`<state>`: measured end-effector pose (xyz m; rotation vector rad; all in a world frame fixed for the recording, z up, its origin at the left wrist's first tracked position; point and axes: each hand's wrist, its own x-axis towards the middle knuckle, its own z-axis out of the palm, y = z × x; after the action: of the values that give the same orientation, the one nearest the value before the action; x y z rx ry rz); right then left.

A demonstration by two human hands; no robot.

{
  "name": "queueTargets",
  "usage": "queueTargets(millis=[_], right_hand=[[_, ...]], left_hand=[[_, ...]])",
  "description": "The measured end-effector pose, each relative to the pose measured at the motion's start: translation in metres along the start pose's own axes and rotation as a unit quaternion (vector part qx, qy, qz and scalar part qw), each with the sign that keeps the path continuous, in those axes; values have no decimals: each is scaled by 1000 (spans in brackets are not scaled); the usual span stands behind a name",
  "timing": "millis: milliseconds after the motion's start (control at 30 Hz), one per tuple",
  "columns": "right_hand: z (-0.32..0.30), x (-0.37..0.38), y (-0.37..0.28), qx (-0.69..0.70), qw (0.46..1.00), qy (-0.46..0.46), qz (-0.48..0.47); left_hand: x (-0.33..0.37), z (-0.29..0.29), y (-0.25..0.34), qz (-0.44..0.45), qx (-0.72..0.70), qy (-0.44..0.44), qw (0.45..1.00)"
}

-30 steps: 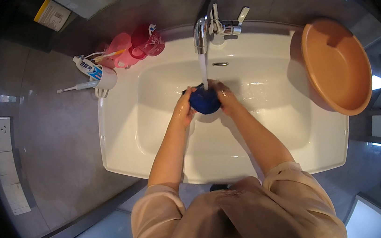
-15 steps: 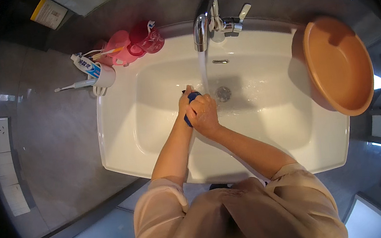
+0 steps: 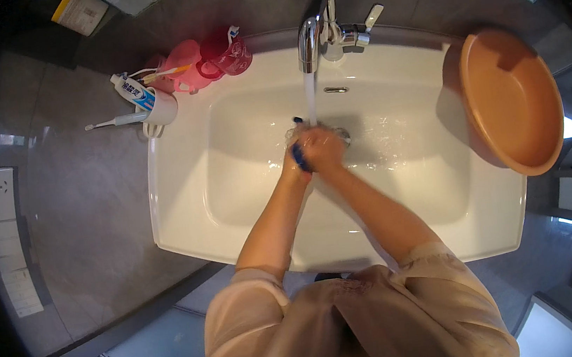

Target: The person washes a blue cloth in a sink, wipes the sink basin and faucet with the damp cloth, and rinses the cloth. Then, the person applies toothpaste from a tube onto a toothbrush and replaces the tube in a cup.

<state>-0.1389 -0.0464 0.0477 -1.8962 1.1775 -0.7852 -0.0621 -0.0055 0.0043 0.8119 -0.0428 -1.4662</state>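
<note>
My left hand [image 3: 291, 166] and my right hand [image 3: 325, 148] are pressed together over the sink [image 3: 239, 134], directly beneath the running tap [image 3: 309, 47]. Between them is a small dark blue cloth [image 3: 300, 158], bunched up and mostly hidden by the fingers; its exact kind does not show. A dark blue bit of it also pokes out past the fingertips. The stream of water [image 3: 310, 94] lands on my right hand and splashes around both. Motion smears the right fingers, which lie over the cloth. Behind my hands the drain [image 3: 345, 136] is partly covered.
An orange plastic basin [image 3: 510, 103] leans on the sink's right rim. On the back left corner stand a white cup [image 3: 164, 109] with toothpaste [image 3: 133, 90] and a toothbrush [image 3: 114, 121], a pink cup [image 3: 186, 59] and a red cup [image 3: 233, 57]. The tap lever [image 3: 373, 17] points up and right.
Both hands have moved slightly right with the blue cloth, from beside the water stream to under it. Water now splashes off them.
</note>
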Motion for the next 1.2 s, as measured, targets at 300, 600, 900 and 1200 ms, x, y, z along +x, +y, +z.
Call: queueTargets(millis=[300, 600, 900, 1200], right_hand=[[5, 3, -10, 18, 998, 57, 0], [-31, 31, 32, 441, 840, -147, 279], [-33, 53, 64, -145, 964, -97, 202], [-54, 37, 98, -271, 925, -11, 265]], left_hand=[[5, 17, 23, 45, 119, 99, 987], [-5, 6, 38, -7, 14, 20, 1000], [-5, 64, 3, -123, 115, 135, 976], [2, -45, 28, -85, 350, 326, 874]])
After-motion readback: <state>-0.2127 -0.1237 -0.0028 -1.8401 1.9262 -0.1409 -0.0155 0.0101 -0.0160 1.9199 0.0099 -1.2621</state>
